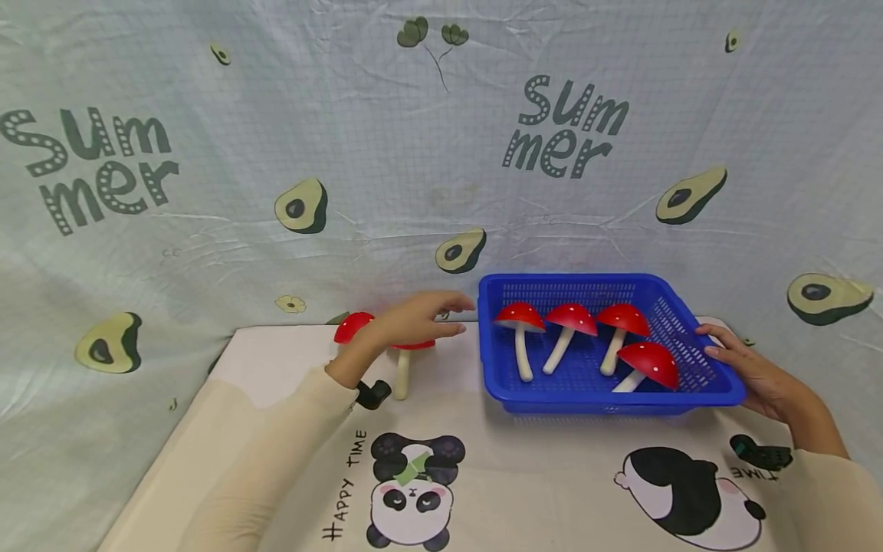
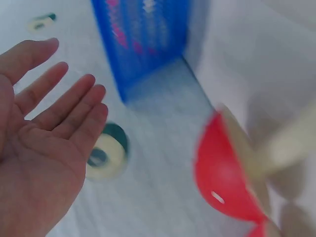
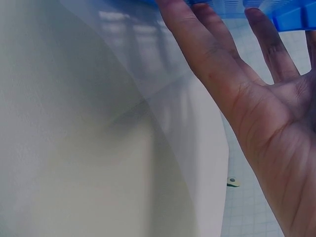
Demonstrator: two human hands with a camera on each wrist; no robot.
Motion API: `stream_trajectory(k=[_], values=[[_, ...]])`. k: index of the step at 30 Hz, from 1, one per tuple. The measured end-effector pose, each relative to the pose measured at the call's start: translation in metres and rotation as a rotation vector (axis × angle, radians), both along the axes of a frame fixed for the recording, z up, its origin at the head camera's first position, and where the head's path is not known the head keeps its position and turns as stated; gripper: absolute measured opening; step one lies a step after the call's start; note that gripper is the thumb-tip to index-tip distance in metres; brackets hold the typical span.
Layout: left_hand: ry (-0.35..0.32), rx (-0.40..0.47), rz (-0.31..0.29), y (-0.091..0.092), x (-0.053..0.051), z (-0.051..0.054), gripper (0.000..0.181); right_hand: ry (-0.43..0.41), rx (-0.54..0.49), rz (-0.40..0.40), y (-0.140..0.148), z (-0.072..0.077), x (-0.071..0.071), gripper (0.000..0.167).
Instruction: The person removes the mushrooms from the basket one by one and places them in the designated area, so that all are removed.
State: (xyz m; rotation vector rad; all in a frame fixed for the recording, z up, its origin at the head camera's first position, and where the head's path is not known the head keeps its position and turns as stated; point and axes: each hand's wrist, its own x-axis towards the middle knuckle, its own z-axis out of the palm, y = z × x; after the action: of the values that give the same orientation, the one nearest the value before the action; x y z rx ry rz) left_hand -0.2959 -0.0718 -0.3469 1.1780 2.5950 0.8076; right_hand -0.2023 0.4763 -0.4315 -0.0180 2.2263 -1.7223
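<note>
A blue plastic basket (image 1: 552, 399) holds several toy mushrooms (image 1: 648, 364) with red, white-dotted caps and pale stems. At the basket's right end, my right hand (image 1: 766, 376) grips the rim; in the right wrist view, that hand (image 3: 266, 108) reaches up to the basket (image 3: 296, 19). My left hand (image 1: 421, 318) hovers just left of the basket, fingers extended and apart from it. The left wrist view shows this hand (image 2: 49, 128) with an empty palm. Two more mushrooms, one with its stem visible (image 1: 402, 376), are partly hidden behind the left hand and wrist.
The pale table (image 1: 538, 475) carries printed pandas and lettering. A light cloth (image 1: 386, 138) printed with avocados and words hangs behind it and at the sides. Dark wrist devices (image 1: 759, 452) show at both wrists.
</note>
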Motion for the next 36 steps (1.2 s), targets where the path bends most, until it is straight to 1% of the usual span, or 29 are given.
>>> stream_trajectory(k=[4,7,10,13,16,18,21,24,27,30,33,35,36], values=[[-0.035,0.043,-0.085,0.02,0.01,0.012,0.043,0.001,-0.006,-0.002,0.0,0.0,0.001,0.037],[-0.048,0.048,-0.128,0.035,0.015,0.02,0.041,0.0,-0.007,-0.004,-0.001,0.0,0.001,0.037],[-0.039,0.041,-0.167,0.051,0.016,0.025,0.04,-0.003,-0.008,-0.002,-0.001,0.0,0.001,0.037],[-0.034,0.034,-0.203,0.065,0.014,0.028,0.04,-0.005,-0.009,-0.005,-0.001,-0.001,0.0,0.037],[-0.055,0.02,-0.217,0.078,0.012,0.03,0.041,-0.006,-0.01,-0.005,0.0,-0.001,0.0,0.038],[-0.067,0.009,-0.229,0.088,0.009,0.03,0.041,-0.008,-0.013,-0.004,0.0,-0.001,0.0,0.038],[-0.106,0.009,-0.254,0.101,0.004,0.026,0.042,-0.013,-0.019,-0.003,0.0,0.0,0.0,0.037],[-0.161,0.033,-0.306,0.112,-0.005,0.02,0.044,-0.01,-0.023,0.009,0.0,0.0,-0.001,0.037],[-0.213,0.049,-0.351,0.125,-0.012,0.015,0.043,-0.013,-0.012,0.003,-0.001,-0.001,-0.001,0.036],[-0.258,0.052,-0.373,0.141,-0.015,0.013,0.042,-0.016,0.005,-0.002,0.001,-0.002,0.001,0.036],[-0.31,0.05,-0.385,0.156,-0.017,0.014,0.042,-0.013,0.014,0.0,0.002,-0.002,0.002,0.037],[-0.334,0.044,-0.399,0.165,-0.019,0.014,0.043,-0.008,0.021,0.006,0.001,-0.002,0.001,0.038],[-0.335,0.037,-0.411,0.169,-0.02,0.015,0.044,-0.007,0.022,0.007,0.001,-0.001,0.0,0.038]])
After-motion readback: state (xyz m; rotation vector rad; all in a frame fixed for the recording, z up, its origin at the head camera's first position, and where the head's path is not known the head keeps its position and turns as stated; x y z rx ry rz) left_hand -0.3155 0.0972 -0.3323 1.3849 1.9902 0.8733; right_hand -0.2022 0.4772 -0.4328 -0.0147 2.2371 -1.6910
